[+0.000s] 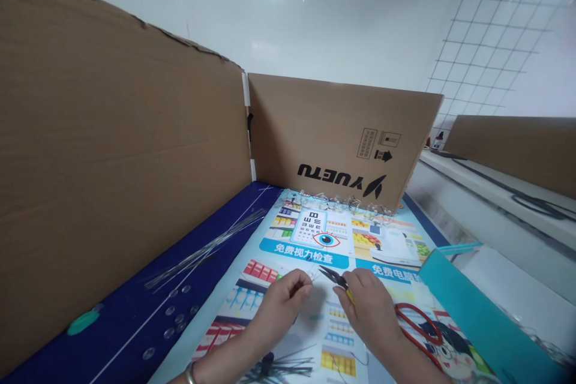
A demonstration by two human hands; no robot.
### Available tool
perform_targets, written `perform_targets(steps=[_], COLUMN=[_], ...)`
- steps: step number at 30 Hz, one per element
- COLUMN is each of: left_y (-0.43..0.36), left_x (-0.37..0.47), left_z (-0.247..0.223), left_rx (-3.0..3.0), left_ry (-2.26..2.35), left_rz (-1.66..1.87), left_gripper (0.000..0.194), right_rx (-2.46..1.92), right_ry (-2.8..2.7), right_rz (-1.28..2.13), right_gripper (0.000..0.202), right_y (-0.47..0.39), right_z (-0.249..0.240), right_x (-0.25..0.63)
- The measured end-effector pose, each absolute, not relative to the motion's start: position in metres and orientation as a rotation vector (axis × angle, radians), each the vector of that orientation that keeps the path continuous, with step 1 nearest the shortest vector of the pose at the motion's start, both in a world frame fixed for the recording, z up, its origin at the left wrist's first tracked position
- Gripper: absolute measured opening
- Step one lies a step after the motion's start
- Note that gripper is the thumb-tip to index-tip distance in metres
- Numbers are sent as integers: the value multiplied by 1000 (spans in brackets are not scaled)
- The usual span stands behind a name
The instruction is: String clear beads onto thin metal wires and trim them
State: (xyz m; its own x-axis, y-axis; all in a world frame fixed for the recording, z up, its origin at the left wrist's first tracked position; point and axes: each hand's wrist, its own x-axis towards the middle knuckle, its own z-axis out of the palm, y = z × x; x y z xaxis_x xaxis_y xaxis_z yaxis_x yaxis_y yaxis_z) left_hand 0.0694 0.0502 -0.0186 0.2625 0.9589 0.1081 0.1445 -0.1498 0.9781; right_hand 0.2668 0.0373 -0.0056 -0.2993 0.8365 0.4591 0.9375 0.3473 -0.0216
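Observation:
My left hand (288, 295) is closed, thumb and finger pinching what looks like a thin wire (315, 276); a small pale bit shows at the fingertips, too fine to make out fully. In my right hand (369, 300) is a pair of needle-nose pliers (332, 276) with dark jaws and yellow handles. The jaw tips point left, close to the left fingertips; whether they touch the wire I cannot tell. Below the hands, a bundle of cut wires (288, 369) lies on the printed mat (310, 318).
Long wires (207, 249) and several clear discs (170, 311) lie at left, near a green oval piece (83, 323). Clear wired pieces (342, 199) line the back. Red-handled scissors (418, 324) and a teal box (477, 306) are at right. Cardboard walls (135, 132) stand left and behind.

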Motion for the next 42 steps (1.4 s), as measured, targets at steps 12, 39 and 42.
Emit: perform_targets(steps=[12, 39, 42], left_y=[49, 45, 46], left_x=[71, 70, 70], left_z=[-15, -8, -7], left_rx=[1566, 1521, 1534], left_ry=[1066, 1029, 1029], left_rz=[1006, 1022, 1036], left_gripper=[11, 18, 19], right_rx=[-1511, -1446, -1445], right_ry=[-2224, -2312, -2306], right_rz=[-472, -677, -643], right_gripper=[19, 20, 20], right_y=[38, 27, 27], right_z=[-8, -1, -3], right_x=[268, 258, 258])
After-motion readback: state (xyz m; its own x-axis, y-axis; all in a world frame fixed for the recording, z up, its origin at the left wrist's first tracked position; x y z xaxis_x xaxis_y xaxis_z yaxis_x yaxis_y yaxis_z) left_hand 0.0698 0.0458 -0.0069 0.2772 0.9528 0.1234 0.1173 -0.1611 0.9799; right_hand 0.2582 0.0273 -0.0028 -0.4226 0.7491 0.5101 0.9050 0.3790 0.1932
